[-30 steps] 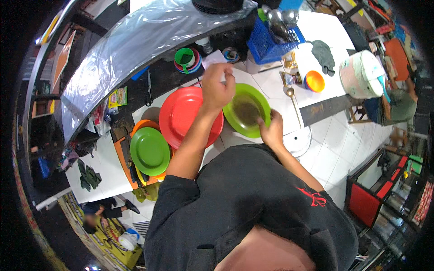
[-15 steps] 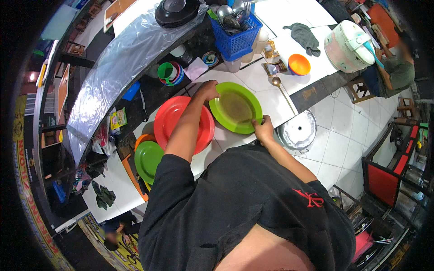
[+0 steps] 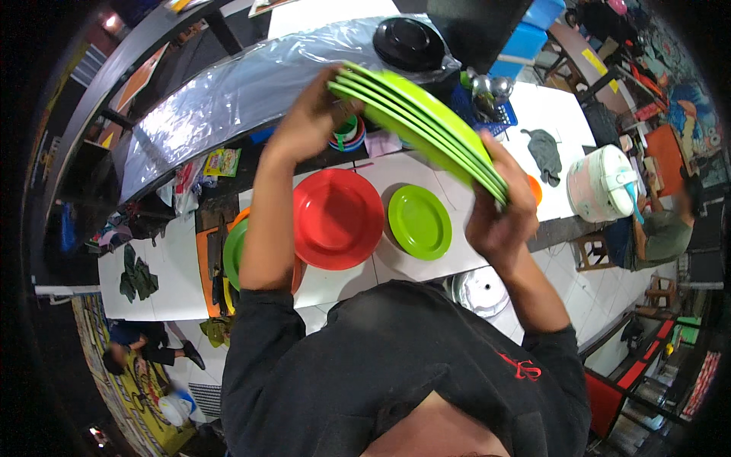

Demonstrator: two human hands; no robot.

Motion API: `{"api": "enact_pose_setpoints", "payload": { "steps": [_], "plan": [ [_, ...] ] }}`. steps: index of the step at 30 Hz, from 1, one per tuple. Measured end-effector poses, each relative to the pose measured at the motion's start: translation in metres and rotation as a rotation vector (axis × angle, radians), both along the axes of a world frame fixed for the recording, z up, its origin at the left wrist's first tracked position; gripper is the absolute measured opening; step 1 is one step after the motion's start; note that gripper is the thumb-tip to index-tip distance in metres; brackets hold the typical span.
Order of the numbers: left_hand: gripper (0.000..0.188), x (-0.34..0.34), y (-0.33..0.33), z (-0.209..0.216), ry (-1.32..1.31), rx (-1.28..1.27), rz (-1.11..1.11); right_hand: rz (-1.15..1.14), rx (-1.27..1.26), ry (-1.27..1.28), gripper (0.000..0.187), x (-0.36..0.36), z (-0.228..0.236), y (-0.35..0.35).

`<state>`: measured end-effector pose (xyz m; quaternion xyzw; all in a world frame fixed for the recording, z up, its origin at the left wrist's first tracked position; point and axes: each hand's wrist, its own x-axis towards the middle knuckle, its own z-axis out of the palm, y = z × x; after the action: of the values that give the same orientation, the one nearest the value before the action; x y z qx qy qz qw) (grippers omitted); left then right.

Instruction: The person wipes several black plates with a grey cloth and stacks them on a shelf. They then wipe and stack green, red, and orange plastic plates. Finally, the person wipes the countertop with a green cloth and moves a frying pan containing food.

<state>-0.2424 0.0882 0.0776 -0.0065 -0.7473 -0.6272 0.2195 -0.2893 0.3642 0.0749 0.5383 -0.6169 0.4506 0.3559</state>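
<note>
A stack of several green plates (image 3: 419,126) is raised above the table and tilted, its right end lower. My left hand (image 3: 314,114) grips the upper left end of the stack, and my right hand (image 3: 502,209) is closed round the lower right end. Below them on the white table, a single green plate (image 3: 420,222) lies to the right of a red plate (image 3: 339,219). Another green plate (image 3: 234,251) shows partly from behind my left forearm, with orange edges beside it.
At the back stand black plates (image 3: 409,43) on a plastic-covered counter (image 3: 251,84) and a blue basket (image 3: 502,118) of spoons. Right are a grey cloth (image 3: 544,154), a drink cooler (image 3: 604,183) and a seated person (image 3: 666,232). A round metal lid (image 3: 481,291) sits below the table edge.
Both hands have lifted the stack of green plates up off the table and tilted it. One green plate now lies where the stack was. The view has shifted.
</note>
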Motion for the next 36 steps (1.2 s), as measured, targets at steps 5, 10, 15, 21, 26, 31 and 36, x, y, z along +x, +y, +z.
{"api": "enact_pose_setpoints", "payload": {
  "steps": [5,10,15,21,26,31,36],
  "plan": [
    [0.035,-0.044,-0.101,0.026,0.007,0.659,0.007,-0.041,0.072,0.403,0.029,-0.057,0.036,-0.105],
    [0.035,-0.094,-0.223,0.009,-0.19,0.688,-0.509,-0.132,0.273,0.584,0.033,-0.079,0.018,-0.172],
    [0.028,-0.153,-0.219,-0.002,-0.3,0.372,0.183,-0.182,0.453,0.499,0.039,-0.099,-0.028,-0.226],
    [0.033,-0.207,-0.29,-0.052,-0.414,0.064,0.233,-0.178,0.557,0.387,0.044,-0.116,-0.047,-0.263],
    [0.036,-0.226,-0.264,-0.06,-0.353,-0.413,0.304,-0.164,0.668,0.281,0.051,-0.13,-0.04,-0.252],
    [0.041,-0.229,-0.24,-0.062,-0.404,-0.636,0.431,-0.107,0.731,0.161,0.055,-0.134,-0.042,-0.245],
    [0.044,-0.213,-0.254,-0.07,-0.429,-0.791,0.503,-0.102,0.7,-0.066,0.059,-0.129,-0.05,-0.238]
  ]
}}
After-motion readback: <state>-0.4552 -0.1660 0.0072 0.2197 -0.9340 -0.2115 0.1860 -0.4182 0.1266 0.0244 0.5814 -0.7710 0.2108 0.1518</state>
